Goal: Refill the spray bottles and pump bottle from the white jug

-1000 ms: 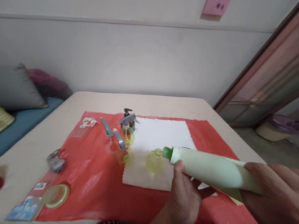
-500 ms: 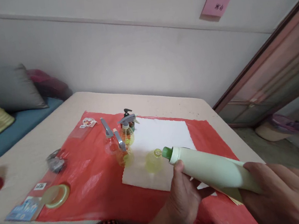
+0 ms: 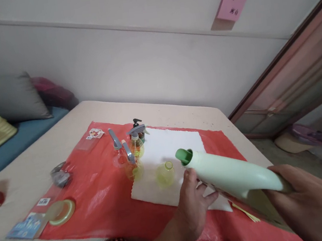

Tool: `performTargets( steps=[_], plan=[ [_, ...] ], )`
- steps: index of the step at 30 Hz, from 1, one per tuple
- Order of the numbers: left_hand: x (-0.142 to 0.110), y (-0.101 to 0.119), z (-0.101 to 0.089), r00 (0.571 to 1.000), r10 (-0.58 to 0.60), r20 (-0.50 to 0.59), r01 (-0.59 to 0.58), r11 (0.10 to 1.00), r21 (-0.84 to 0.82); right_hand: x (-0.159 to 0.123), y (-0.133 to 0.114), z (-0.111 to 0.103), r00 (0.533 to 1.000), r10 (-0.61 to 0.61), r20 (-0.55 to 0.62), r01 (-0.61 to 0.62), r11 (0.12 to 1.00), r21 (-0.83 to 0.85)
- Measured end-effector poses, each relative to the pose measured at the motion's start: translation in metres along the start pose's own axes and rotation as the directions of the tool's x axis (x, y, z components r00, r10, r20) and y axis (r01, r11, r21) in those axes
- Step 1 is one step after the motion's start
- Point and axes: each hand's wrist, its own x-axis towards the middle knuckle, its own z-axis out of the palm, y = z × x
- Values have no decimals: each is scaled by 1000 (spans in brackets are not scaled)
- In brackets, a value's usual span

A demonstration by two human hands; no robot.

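Note:
My right hand (image 3: pixel 308 196) is closed round the handle end of a pale green thermos jug (image 3: pixel 231 170). The jug is tilted, its darker green spout (image 3: pixel 184 156) toward the left. My left hand (image 3: pixel 193 202) supports the neck from below, its lower fingers spread. Left of the spout, a clear yellow round bottle (image 3: pixel 165 174) without a cap stands on a white sheet (image 3: pixel 175 142). The spout is above and right of its mouth; no liquid stream can be seen. Several spray bottles with grey trigger heads (image 3: pixel 128 152) stand further left, near a black pump bottle (image 3: pixel 137 122).
Red plastic sheeting (image 3: pixel 99 190) covers part of the table (image 3: pixel 177 110). On the left lie a round pale lid (image 3: pixel 68 212), a blue-and-white packet (image 3: pixel 28 226) and a grey crumpled item (image 3: pixel 60 175). Yellowish papers (image 3: pixel 248 213) lie beneath the jug.
The spout has lifted and shifted slightly right, away from the yellow bottle's mouth. My right hand has moved a little right, while my left hand's grip at the neck has loosened slightly.

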Motion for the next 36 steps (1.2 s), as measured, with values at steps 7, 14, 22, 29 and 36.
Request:
performTargets(
  steps=[7, 14, 22, 29, 36],
  plan=[
    [-1, 10, 9, 991, 132, 2, -131, 987, 94, 20, 27, 28, 901, 411, 134, -431, 830, 354],
    [-12, 39, 11, 922, 386, -17, -346, 844, 410, 30, 44, 78, 747, 662, -57, -392, 507, 768],
    [-17, 80, 3, 787, 609, -100, -501, 725, 472, 51, 55, 118, 691, 718, -81, -336, 418, 844],
    [-14, 99, -8, 714, 669, -206, -509, 698, 503, 57, 78, 157, 640, 768, -31, -400, 367, 840],
    [-10, 103, -13, 708, 660, -251, -465, 702, 539, 56, 75, 180, 661, 750, 15, -421, 354, 835]
  ],
)
